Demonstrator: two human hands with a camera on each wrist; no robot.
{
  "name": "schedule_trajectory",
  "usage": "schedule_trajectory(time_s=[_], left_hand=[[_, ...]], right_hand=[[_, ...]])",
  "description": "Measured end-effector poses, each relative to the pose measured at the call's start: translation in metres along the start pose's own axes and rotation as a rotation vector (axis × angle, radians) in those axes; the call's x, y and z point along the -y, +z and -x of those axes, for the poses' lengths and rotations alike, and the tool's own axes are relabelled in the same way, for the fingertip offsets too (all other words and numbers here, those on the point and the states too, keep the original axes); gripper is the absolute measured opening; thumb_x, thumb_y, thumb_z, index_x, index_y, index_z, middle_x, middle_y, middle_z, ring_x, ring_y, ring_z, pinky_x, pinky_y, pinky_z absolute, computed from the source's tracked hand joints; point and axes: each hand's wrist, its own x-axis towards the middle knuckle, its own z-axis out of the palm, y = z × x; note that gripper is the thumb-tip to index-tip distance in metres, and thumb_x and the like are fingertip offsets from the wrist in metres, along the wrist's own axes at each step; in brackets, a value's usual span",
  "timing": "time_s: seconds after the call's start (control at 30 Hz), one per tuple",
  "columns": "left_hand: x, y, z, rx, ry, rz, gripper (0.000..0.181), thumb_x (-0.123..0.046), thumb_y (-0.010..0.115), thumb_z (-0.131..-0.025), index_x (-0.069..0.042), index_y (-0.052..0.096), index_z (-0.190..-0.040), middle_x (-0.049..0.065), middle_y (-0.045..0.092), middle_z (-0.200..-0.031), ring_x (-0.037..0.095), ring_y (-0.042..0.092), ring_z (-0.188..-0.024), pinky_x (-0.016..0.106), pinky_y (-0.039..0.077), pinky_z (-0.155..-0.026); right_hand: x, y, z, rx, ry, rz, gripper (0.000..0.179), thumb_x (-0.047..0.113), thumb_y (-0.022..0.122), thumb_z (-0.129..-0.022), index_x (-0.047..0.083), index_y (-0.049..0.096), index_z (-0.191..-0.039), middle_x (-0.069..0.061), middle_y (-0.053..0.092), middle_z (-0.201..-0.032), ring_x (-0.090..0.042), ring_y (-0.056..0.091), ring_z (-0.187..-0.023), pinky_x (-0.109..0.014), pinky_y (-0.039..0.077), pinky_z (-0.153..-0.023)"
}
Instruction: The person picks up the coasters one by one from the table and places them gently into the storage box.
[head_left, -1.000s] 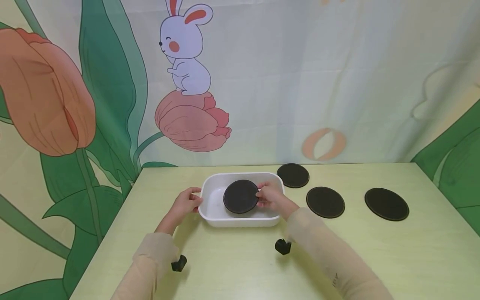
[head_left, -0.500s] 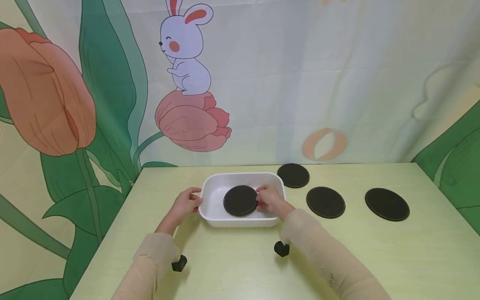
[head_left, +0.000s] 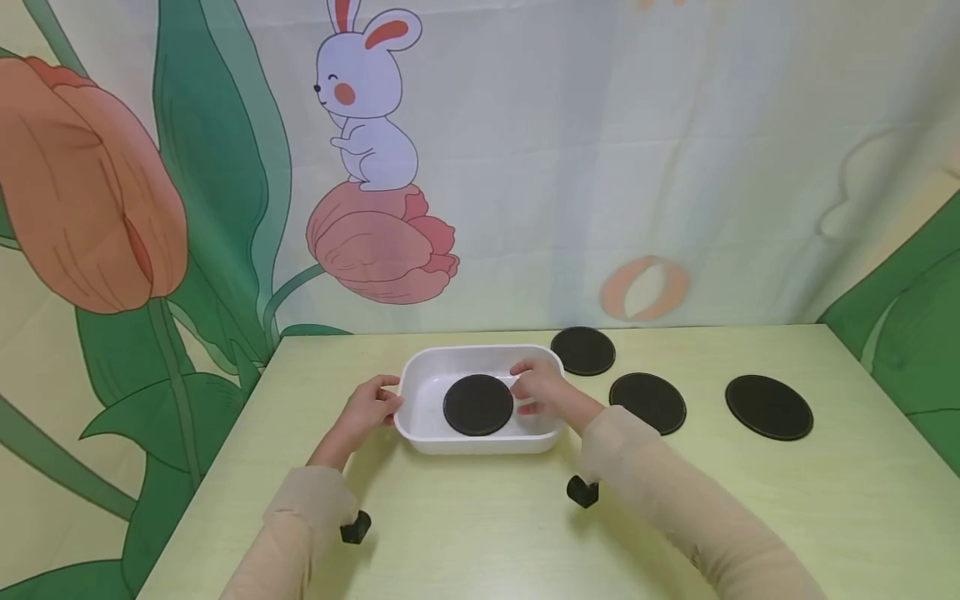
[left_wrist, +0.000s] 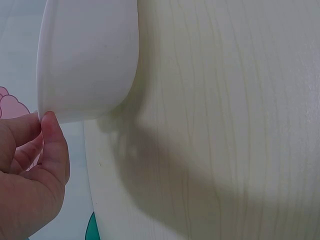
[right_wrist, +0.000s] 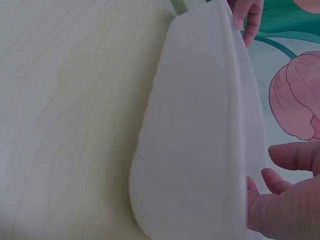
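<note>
A white rectangular basin [head_left: 480, 446] with rounded corners stands near the table's back edge. One black round disc [head_left: 477, 405], like a coaster, lies flat inside it. My left hand [head_left: 367, 404] pinches the basin's left rim; in the left wrist view, thumb and fingers of the left hand [left_wrist: 37, 180] meet at that rim. Just right of the disc, my right hand [head_left: 543, 390] hovers within the basin, fingers spread and holding nothing. The right wrist view has this right hand [right_wrist: 290, 195] beyond the rim of the basin [right_wrist: 190, 125], partly hidden by its wall.
Three more black discs lie on the table: one behind the basin's right corner [head_left: 582, 350], one right of the basin [head_left: 648, 400], partly behind my forearm, and one farther right [head_left: 768, 407]. A printed curtain [head_left: 510, 208] hangs behind the pale wooden table [head_left: 465, 525].
The black disc has gone from tilted in my right hand's grip to flat on the basin's floor. My right fingers have let go of it and spread. My left hand stays at the rim.
</note>
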Motion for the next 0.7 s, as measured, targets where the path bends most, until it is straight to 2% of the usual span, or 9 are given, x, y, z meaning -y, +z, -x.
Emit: schedule_trajectory(time_s=[0.07, 0.17, 0.3, 0.5, 0.7], left_hand=[[0.001, 0.000, 0.000, 0.001, 0.005, 0.001, 0.038, -0.006, 0.052, -0.088, -0.002, 0.043, -0.124, 0.013, 0.049, -0.093, 0.016, 0.051, -0.070, 0.023, 0.050, -0.063], [0.001, 0.000, 0.000, 0.003, 0.013, 0.010, 0.038, -0.005, 0.052, -0.087, -0.001, 0.043, -0.124, 0.012, 0.049, -0.092, 0.015, 0.051, -0.070, 0.022, 0.050, -0.063], [0.001, -0.001, 0.001, 0.005, 0.018, 0.017, 0.038, -0.005, 0.052, -0.087, 0.000, 0.043, -0.124, 0.012, 0.049, -0.091, 0.015, 0.051, -0.070, 0.022, 0.049, -0.062], [0.000, 0.000, 0.000, 0.004, 0.017, 0.004, 0.038, -0.005, 0.052, -0.087, -0.001, 0.043, -0.124, 0.013, 0.049, -0.093, 0.016, 0.051, -0.070, 0.023, 0.050, -0.063], [0.001, 0.000, 0.000, 0.006, 0.024, 0.003, 0.037, -0.005, 0.052, -0.087, 0.000, 0.043, -0.123, 0.014, 0.049, -0.092, 0.015, 0.052, -0.069, 0.024, 0.051, -0.063]], right_hand=[[0.026, 0.004, 0.033, -0.023, 0.033, 0.042, 0.039, -0.009, 0.047, -0.077, 0.001, 0.044, -0.115, -0.009, 0.042, -0.082, -0.019, 0.043, -0.074, -0.040, 0.051, -0.066], [0.051, 0.003, 0.066, -0.010, 0.018, 0.061, 0.038, -0.009, 0.045, -0.078, -0.002, 0.042, -0.114, -0.007, 0.041, -0.080, -0.017, 0.042, -0.072, -0.039, 0.051, -0.069], [0.067, -0.002, 0.090, 0.030, -0.001, 0.083, 0.036, -0.009, 0.045, -0.078, -0.004, 0.043, -0.114, -0.008, 0.042, -0.083, -0.017, 0.043, -0.074, -0.039, 0.051, -0.073], [0.065, -0.020, 0.089, 0.089, -0.052, 0.124, 0.039, -0.007, 0.048, -0.079, -0.004, 0.044, -0.118, -0.008, 0.046, -0.089, -0.018, 0.047, -0.076, -0.033, 0.052, -0.066], [0.057, -0.039, 0.077, 0.093, -0.061, 0.158, 0.042, -0.003, 0.052, -0.079, -0.002, 0.044, -0.120, -0.009, 0.048, -0.093, -0.018, 0.050, -0.077, -0.031, 0.052, -0.064]])
